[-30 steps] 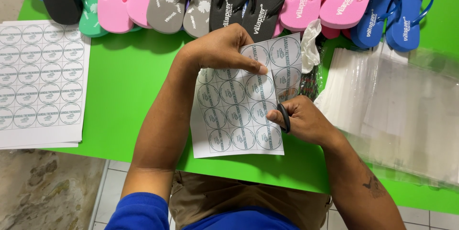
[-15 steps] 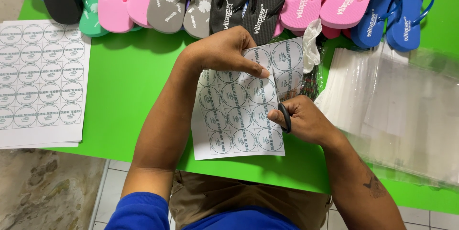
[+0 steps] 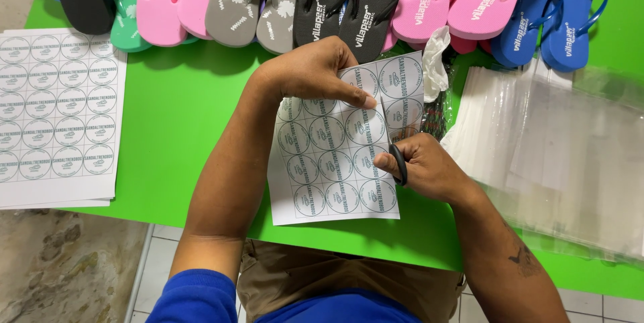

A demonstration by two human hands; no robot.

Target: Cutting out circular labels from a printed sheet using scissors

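Note:
My left hand (image 3: 315, 71) pinches the top of a white sheet of round printed labels (image 3: 332, 155), held above the green table (image 3: 188, 128). My right hand (image 3: 426, 165) grips black-handled scissors (image 3: 399, 162) at the sheet's right edge, blades running up along a column of labels. The blades are mostly hidden behind the paper and my fingers.
A stack of uncut label sheets (image 3: 57, 115) lies at the table's left. Flip-flops in black, grey, pink, green and blue (image 3: 322, 1) line the far edge. Clear plastic bags (image 3: 550, 148) are piled at the right. A crumpled white scrap (image 3: 436, 61) sits beside the sheet.
The scissors have crept slightly further up the sheet's right side. My left hand keeps its pinch on the top edge.

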